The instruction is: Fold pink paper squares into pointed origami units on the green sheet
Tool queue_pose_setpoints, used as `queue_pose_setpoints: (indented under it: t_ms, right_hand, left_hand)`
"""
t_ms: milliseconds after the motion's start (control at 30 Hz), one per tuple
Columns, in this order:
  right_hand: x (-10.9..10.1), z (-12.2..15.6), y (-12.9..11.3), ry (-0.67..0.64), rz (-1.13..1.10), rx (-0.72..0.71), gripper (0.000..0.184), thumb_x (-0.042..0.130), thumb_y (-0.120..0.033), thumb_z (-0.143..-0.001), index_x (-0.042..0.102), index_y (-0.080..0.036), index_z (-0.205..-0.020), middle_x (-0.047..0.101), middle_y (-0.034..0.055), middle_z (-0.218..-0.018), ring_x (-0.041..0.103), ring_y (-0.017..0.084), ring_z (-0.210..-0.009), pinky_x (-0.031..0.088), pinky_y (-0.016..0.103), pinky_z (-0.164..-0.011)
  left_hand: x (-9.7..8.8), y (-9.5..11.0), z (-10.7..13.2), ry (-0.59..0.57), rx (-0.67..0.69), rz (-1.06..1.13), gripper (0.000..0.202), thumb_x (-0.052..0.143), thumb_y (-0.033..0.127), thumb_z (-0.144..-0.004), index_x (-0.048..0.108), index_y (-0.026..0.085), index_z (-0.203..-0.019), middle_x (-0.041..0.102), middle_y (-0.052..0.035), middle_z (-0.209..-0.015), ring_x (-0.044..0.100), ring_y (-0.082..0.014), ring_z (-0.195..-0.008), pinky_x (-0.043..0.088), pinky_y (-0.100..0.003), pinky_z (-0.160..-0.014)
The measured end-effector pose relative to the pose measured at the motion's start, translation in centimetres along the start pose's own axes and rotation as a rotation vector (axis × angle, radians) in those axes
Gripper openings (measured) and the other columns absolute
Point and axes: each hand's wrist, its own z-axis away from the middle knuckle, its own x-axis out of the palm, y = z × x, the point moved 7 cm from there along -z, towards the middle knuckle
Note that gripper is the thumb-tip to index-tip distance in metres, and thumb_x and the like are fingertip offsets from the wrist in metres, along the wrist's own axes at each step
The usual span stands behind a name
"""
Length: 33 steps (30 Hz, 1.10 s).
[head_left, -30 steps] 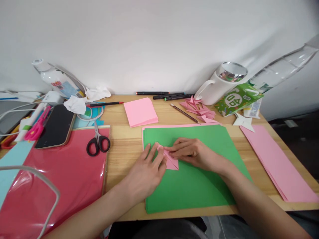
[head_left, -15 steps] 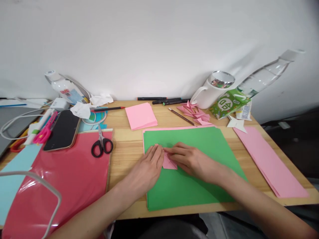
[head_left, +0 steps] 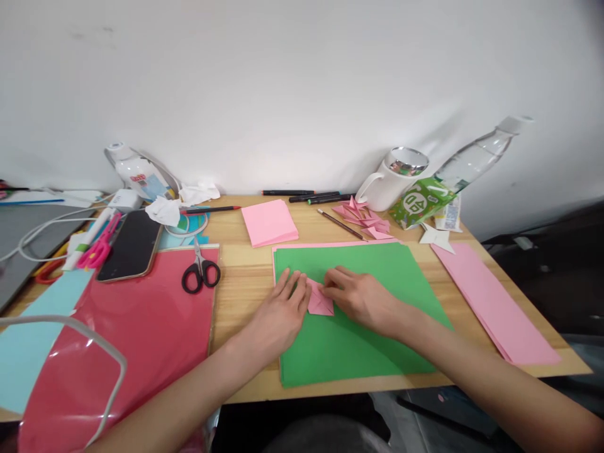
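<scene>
A small folded pink paper (head_left: 319,304) lies on a stack of green sheets (head_left: 368,340) on the wooden desk (head_left: 245,277). My left hand (head_left: 282,310) rests flat with fingers stretched out, pressing the paper's left side. From the right, my right hand (head_left: 357,296) presses its fingertips, held together, onto the paper's upper right edge. Both hands touch the folded piece; part of it is hidden under the fingers.
A pink square pad (head_left: 269,222), markers (head_left: 306,195), a pencil (head_left: 341,224), folded pink pieces (head_left: 365,217), a white mug (head_left: 394,177), a green packet (head_left: 421,201) and a bottle (head_left: 476,157) stand behind. Scissors (head_left: 201,270), red sheets (head_left: 132,340) and a phone (head_left: 131,245) lie left; pink strips (head_left: 491,302) right.
The camera has tilted, so the desk sits lower and smaller in view. My left hand slid further over the pink paper, and the visible pink piece has become smaller.
</scene>
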Motion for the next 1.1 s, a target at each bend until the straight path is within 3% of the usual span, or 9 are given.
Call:
queue_pose_setpoints:
  t_ms: [100, 333, 433, 500, 733, 967, 1100]
  right_hand:
    - [0.1, 1.4, 0.1, 0.008, 0.004, 0.024, 0.021, 0.042, -0.005, -0.088, 0.061, -0.015, -0.087, 0.058, 0.008, -0.09, 0.051, 0.018, -0.079, 0.041, 0.025, -0.06]
    - [-0.8, 3.9, 0.3, 0.033, 0.018, 0.023, 0.024, 0.042, -0.006, -0.088, 0.061, -0.016, -0.098, 0.061, 0.0099, -0.095, 0.055, 0.019, -0.079, 0.042, 0.026, -0.057]
    - [-2.1, 2.5, 1.2, 0.143, -0.15, 0.104, 0.018, 0.045, -0.014, -0.091, 0.062, -0.015, -0.094, 0.062, 0.0077, -0.086, 0.056, 0.015, -0.07, 0.043, 0.025, -0.061]
    - [-2.1, 0.8, 1.7, 0.147, -0.291, 0.105, 0.015, 0.047, -0.017, -0.092, 0.062, -0.015, -0.089, 0.061, 0.0053, -0.082, 0.056, 0.014, -0.07, 0.043, 0.024, -0.064]
    - [0.5, -3.5, 2.5, -0.033, -0.224, 0.04, 0.017, 0.048, -0.017, -0.091, 0.062, -0.014, -0.083, 0.056, 0.0043, -0.082, 0.05, 0.012, -0.066, 0.035, 0.023, -0.061]
    - [0.3, -6.1, 1.5, -0.127, -0.303, 0.005, 0.017, 0.049, -0.01, -0.086, 0.061, -0.013, -0.075, 0.058, 0.0036, -0.081, 0.047, 0.009, -0.062, 0.033, 0.021, -0.059]
    - [-0.1, -6.5, 2.3, -0.129, -0.456, 0.21, 0.019, 0.047, -0.007, -0.085, 0.061, -0.013, -0.074, 0.061, 0.002, -0.071, 0.052, 0.01, -0.06, 0.036, 0.02, -0.058]
  left_hand:
    - [-0.2, -0.2, 0.0, -0.02, -0.028, 0.006, 0.047, 0.035, 0.007, -0.085, 0.046, 0.003, -0.13, 0.047, -0.0215, -0.137, 0.044, -0.0317, -0.128, 0.033, -0.057, -0.103]
    - [-0.4, 0.0, -0.1, -0.015, -0.046, 0.023, 0.049, 0.039, 0.009, -0.085, 0.045, 0.014, -0.133, 0.048, -0.0205, -0.135, 0.043, -0.0333, -0.128, 0.033, -0.059, -0.1]
    - [-0.3, 0.3, 0.0, -0.001, -0.025, 0.045, 0.05, 0.039, 0.009, -0.085, 0.043, 0.014, -0.134, 0.049, -0.0177, -0.134, 0.041, -0.0345, -0.129, 0.028, -0.061, -0.103]
    - [-0.3, 0.5, 0.1, 0.0, -0.009, 0.051, 0.05, 0.039, 0.008, -0.084, 0.045, 0.014, -0.133, 0.05, -0.0153, -0.133, 0.038, -0.0347, -0.13, 0.027, -0.059, -0.104]
    - [-0.5, 1.0, 0.0, 0.016, 0.052, 0.019, 0.043, 0.037, 0.008, -0.086, 0.048, 0.005, -0.128, 0.054, -0.0163, -0.129, 0.047, -0.0259, -0.124, 0.039, -0.037, -0.097]
    - [-0.6, 1.2, -0.4, 0.067, 0.096, 0.068, 0.035, 0.038, 0.006, -0.086, 0.057, 0.004, -0.115, 0.063, -0.0144, -0.107, 0.056, -0.0234, -0.105, 0.04, -0.036, -0.093]
    - [-0.4, 1.1, -0.3, 0.041, 0.06, 0.078, 0.04, 0.037, 0.008, -0.088, 0.049, 0.002, -0.125, 0.06, -0.0171, -0.114, 0.055, -0.0243, -0.106, 0.04, -0.039, -0.094]
